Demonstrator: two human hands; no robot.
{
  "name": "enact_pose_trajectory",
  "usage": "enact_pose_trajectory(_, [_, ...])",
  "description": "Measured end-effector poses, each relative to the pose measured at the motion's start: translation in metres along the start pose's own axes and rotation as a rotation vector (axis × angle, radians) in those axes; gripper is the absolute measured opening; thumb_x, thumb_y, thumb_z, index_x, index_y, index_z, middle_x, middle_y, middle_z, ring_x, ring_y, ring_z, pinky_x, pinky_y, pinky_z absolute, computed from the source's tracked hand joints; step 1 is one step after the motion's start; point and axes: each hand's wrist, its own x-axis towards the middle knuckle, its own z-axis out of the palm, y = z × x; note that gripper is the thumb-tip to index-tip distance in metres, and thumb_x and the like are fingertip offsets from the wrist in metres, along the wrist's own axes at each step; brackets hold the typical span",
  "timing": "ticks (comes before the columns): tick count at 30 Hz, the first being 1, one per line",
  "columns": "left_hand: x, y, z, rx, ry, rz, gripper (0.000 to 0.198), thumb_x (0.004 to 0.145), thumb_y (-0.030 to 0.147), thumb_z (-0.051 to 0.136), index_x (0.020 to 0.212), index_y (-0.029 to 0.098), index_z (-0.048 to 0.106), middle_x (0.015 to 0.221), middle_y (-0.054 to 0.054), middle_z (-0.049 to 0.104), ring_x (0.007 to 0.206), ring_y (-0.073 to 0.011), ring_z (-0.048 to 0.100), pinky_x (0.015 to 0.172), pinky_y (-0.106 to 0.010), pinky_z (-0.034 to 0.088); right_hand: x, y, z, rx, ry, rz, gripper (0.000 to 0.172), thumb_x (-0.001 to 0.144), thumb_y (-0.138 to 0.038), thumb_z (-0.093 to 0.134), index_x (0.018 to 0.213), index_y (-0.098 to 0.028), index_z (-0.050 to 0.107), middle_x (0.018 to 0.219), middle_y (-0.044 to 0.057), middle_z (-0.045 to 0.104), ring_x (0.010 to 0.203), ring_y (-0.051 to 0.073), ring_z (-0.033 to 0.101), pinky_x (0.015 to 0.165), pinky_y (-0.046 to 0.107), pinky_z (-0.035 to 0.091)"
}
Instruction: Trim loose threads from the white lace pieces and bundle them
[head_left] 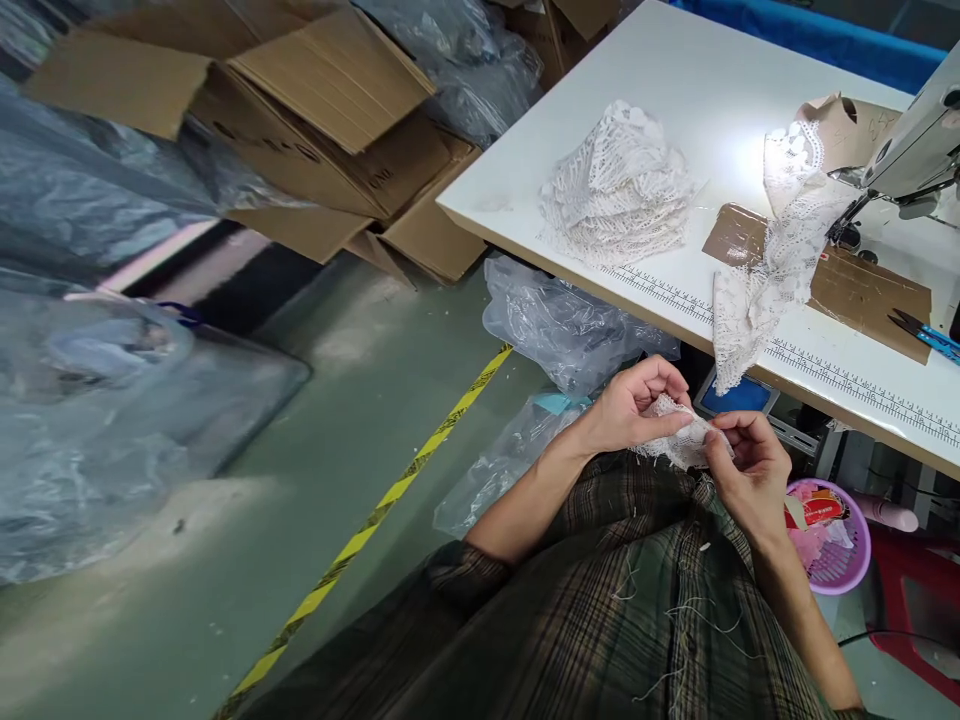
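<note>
- Plaid garment (600,600) lies nearest
- Left hand (636,408) and right hand (754,468) pinch white lace (677,447) between them
- Seemingly handling its edge; next move calls for steady pinching

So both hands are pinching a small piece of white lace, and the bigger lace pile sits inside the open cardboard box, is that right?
Not quite: the lace pile sits on the white table, not in the box, as the head view shows. The left hand and right hand do pinch a small piece of white lace.
</note>
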Motion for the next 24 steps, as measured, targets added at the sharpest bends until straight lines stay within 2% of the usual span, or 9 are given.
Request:
enact_pose_trajectory(4, [-0.001,0.001,-0.003,0.018,-0.027,-0.012,0.047,0.076,0.041,0.08,0.109,0.016,0.056,0.083,-0.003,0.07,0.076,-0.0112,0.065,0.071,-0.022,0.048,0.001,0.004,-0.001,0.02,-0.039,0.013,0.025,0.076,-0.035,0.076,0.095,-0.023,0.063,0.086,0.003,0.069,0.076,0.017,0.066,0.067,0.028,0.055])
enact_pose_trajectory(8, [-0.001,-0.001,-0.005,0.074,-0.049,0.011,0.046,0.078,0.039,0.079,0.114,0.016,0.061,0.087,-0.004,0.071,0.079,-0.0118,0.067,0.073,-0.022,0.049,0.003,0.007,-0.003,0.012,-0.052,0.0,0.025,0.08,-0.037,0.075,0.099,-0.023,0.068,0.087,0.005,0.073,0.078,0.018,0.069,0.072,0.032,0.058])
enact_pose_trajectory(13, [0.0,-0.002,-0.009,0.179,-0.077,0.088,0.027,0.081,0.037,0.076,0.097,0.015,0.072,0.09,-0.007,0.072,0.081,-0.013,0.066,0.072,-0.023,0.05,0.004,0.007,-0.006,-0.04,-0.049,-0.037,0.019,0.083,-0.034,0.072,0.097,-0.023,0.074,0.09,0.004,0.077,0.081,0.019,0.072,0.076,0.032,0.059])
enact_pose_trajectory(17, [0.002,0.0,-0.011,0.198,-0.134,0.163,0.018,0.083,0.032,0.075,0.087,0.015,0.074,0.089,-0.007,0.072,0.083,-0.0142,0.067,0.076,-0.026,0.053,0.005,0.006,-0.005,-0.058,-0.036,-0.082,0.014,0.083,-0.03,0.071,0.094,-0.024,0.077,0.092,0.003,0.079,0.083,0.019,0.074,0.078,0.031,0.06])
enact_pose_trajectory(24, [0.001,-0.003,-0.015,0.183,-0.121,0.083,0.022,0.08,0.033,0.077,0.087,0.013,0.071,0.088,-0.007,0.071,0.082,-0.0133,0.066,0.076,-0.025,0.053,0.005,0.004,-0.003,-0.108,-0.014,-0.091,0.017,0.084,-0.032,0.07,0.096,-0.024,0.078,0.093,0.004,0.079,0.083,0.02,0.074,0.076,0.032,0.061])
